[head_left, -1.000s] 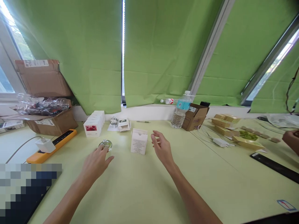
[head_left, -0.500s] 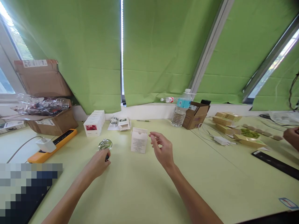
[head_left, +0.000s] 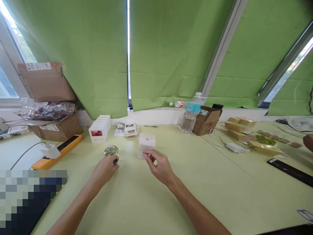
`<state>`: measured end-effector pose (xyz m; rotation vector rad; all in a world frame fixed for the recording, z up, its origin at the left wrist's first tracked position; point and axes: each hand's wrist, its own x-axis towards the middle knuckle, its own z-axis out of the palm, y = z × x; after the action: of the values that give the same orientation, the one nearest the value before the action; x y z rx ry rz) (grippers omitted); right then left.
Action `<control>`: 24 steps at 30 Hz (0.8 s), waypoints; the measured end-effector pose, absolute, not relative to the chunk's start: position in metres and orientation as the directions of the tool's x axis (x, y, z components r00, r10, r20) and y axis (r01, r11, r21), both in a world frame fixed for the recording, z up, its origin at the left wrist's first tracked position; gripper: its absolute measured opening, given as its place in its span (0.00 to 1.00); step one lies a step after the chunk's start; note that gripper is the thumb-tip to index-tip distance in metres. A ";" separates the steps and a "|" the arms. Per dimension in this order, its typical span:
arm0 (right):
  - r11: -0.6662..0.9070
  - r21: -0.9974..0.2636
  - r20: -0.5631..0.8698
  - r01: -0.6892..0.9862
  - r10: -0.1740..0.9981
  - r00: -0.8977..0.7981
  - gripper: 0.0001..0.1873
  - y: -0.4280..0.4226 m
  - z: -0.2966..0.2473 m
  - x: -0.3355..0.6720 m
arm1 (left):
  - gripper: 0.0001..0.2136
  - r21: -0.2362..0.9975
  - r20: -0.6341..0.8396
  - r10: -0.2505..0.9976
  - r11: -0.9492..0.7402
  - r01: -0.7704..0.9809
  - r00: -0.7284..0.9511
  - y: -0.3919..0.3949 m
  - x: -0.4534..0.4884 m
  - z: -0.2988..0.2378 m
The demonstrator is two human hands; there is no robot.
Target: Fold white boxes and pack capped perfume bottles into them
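Note:
My left hand (head_left: 104,169) is closed, with its fingertips round a small black piece (head_left: 115,161) that they mostly cover. Just beyond the knuckles is a round, shiny clear glass object (head_left: 111,150), partly hidden by the hand; whether the black piece belongs to it I cannot tell. My right hand (head_left: 160,166) has thumb and forefinger tips pinched together in front of a small white printed box (head_left: 146,145). Anything between those tips is too small to make out. The box stands upright with its top flap raised, its lower right part hidden behind the fingers.
White cards or thin boxes (head_left: 99,129) stand in a row at the back, near another glass object (head_left: 120,126) and a small white box (head_left: 130,129). An orange power strip (head_left: 58,152) lies left. A water bottle (head_left: 190,116) and a cardboard box (head_left: 207,120) stand right.
My right hand has moved left, from beside the white box to in front of it. My left hand has shifted slightly right, still holding the black piece.

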<state>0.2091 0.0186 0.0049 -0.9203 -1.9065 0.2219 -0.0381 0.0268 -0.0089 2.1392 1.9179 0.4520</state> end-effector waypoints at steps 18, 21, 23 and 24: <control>0.653 -0.484 0.581 0.583 0.738 -0.344 0.13 0.017 0.001 0.206 | 0.08 0.366 0.111 0.978 -0.203 0.908 0.174 0.019 -0.015 -0.012; 0.653 -0.463 0.559 0.599 0.740 -0.375 0.13 0.016 0.001 0.206 | 0.07 0.359 0.143 0.971 -0.231 0.905 0.191 0.017 -0.013 -0.010; 0.655 -0.454 0.551 0.604 0.739 -0.387 0.12 0.016 0.002 0.205 | 0.09 0.351 0.173 0.964 -0.254 0.901 0.204 0.017 -0.011 -0.010; 0.656 -0.453 0.549 0.604 0.739 -0.391 0.12 0.016 0.002 0.205 | 0.10 0.350 0.185 0.959 -0.267 0.898 0.213 0.017 -0.010 -0.011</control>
<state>0.2052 0.0159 0.0016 -1.0369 -2.1221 0.2305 -0.0102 0.0166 -0.0111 2.3115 1.7899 0.5492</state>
